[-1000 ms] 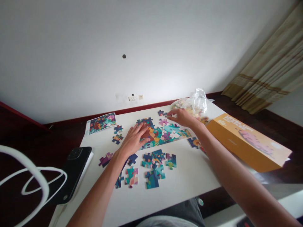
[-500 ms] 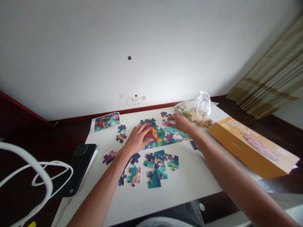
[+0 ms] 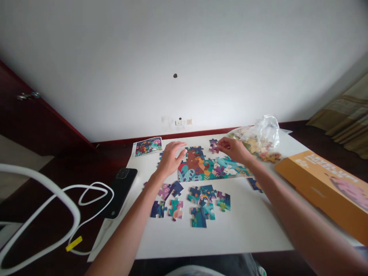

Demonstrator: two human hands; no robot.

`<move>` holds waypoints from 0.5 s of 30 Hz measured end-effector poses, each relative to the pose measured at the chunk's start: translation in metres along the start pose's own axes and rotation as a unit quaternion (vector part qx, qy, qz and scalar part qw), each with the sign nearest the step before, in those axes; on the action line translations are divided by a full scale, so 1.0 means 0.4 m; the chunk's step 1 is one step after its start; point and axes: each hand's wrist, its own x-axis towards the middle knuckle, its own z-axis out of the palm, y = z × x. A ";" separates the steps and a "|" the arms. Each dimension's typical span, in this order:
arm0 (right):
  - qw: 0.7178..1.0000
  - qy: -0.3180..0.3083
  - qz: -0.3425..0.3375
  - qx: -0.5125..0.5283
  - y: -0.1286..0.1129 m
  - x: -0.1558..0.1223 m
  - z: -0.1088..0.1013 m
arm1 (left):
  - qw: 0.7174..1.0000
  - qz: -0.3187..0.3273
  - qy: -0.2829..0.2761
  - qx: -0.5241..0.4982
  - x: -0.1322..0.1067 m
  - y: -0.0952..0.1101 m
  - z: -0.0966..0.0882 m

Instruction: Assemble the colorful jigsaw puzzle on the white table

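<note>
The left hand [image 3: 171,159] is held, fingers open, at the left edge of the partly joined puzzle [image 3: 201,172] on the desk [image 3: 241,234], perhaps so its picture is left uncovered. The right hand [image 3: 234,149] is placed beyond it, fingers bent together at pink and blue pieces [image 3: 213,148], presumably for fine handling; whether one is gripped cannot be told.

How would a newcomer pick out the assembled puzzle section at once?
Start at the white table, then look just beyond the smaller piece clusters. The assembled section is the largest joined stretch, with two white rabbits right of a brown animal.
</note>
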 end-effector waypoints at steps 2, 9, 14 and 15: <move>0.998 -0.037 -0.004 0.043 -0.003 0.002 -0.021 | 1.000 -0.016 0.014 0.003 0.009 0.004 -0.044; 0.967 -0.251 -0.006 0.053 -0.023 -0.011 -0.063 | 0.988 -0.104 0.093 0.068 -0.021 -0.070 -0.144; 0.927 -0.374 0.018 0.030 -0.046 -0.026 -0.079 | 0.960 -0.209 0.139 0.125 -0.041 -0.101 -0.156; 0.921 -0.388 0.024 0.023 -0.051 -0.029 -0.083 | 0.956 -0.224 0.136 0.135 -0.041 -0.101 -0.156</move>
